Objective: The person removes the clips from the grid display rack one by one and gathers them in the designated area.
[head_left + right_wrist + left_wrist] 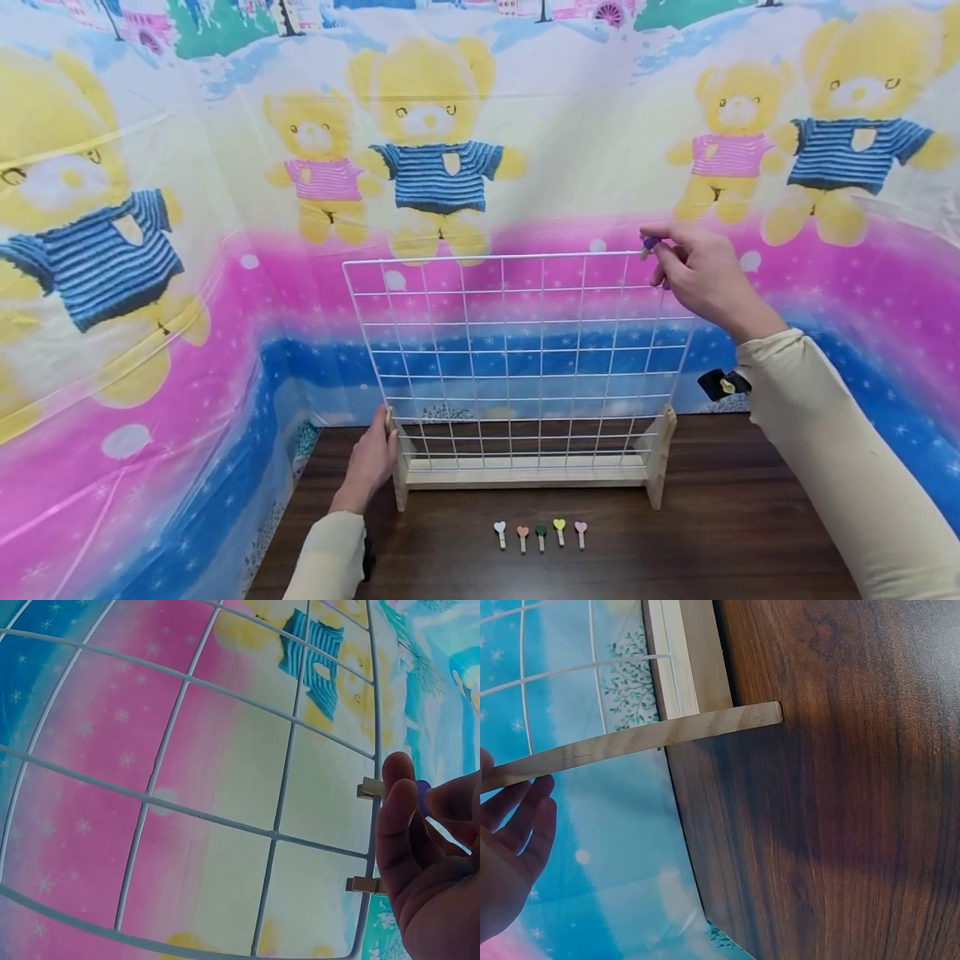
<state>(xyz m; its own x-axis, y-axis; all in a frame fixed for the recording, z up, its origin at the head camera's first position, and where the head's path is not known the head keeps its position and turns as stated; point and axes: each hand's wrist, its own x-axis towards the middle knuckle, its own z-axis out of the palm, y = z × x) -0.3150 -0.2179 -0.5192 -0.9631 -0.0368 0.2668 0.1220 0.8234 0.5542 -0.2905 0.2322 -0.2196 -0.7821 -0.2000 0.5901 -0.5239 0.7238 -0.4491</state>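
Note:
A white wire grid (502, 350) stands upright in a wooden stand (525, 477). At its top right, my right hand (701, 271) pinches a small clothespin with a purple heart (650, 243). In the right wrist view that clothespin's wooden end (370, 788) sits across the grid's edge wire. A second wooden clothespin (365, 885) is on the same wire, nearer the corner and partly behind the fingers; the hand covers it in the head view. My left hand (371, 458) grips the upper part of the stand's left upright (645, 736) between thumb and fingers.
Several heart-topped clothespins lie in a row on the dark wooden table before the stand: white (500, 533), orange (522, 537), green (542, 537), yellow (559, 531) and pink (581, 533). A bear-printed cloth (570, 150) hangs behind and along both sides.

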